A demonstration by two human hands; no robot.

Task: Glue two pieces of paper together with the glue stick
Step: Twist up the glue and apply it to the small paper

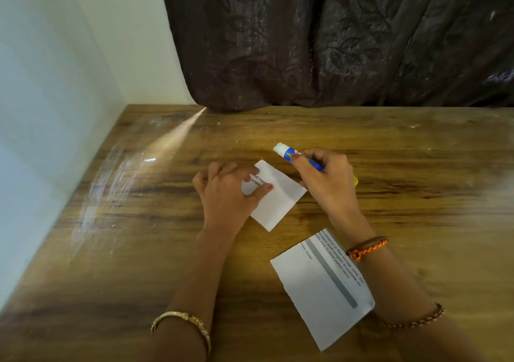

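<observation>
— Glue stick [294, 157]?
— Blue barrel, white tip bared, clamped in my right hand [325, 178] fingers above the small white paper [275, 197].
— That paper?
— Flat, pressed by my left hand [228, 192] fingers on the wood-grain worktop [139, 250]; a printed sheet [322, 286] lies nearer.

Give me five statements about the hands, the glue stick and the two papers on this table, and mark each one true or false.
1. The right hand holds the glue stick. True.
2. The glue stick's tip is pressed onto the small paper. False: the tip is lifted, pointing away past the paper's far corner.
3. The left hand rests on the small paper, fingers on it. True.
4. The two papers are already stacked together. False: the large paper lies apart, nearer the person, under the right forearm.
5. The large paper is blank. False: it shows printed text and a grey bar.
</observation>
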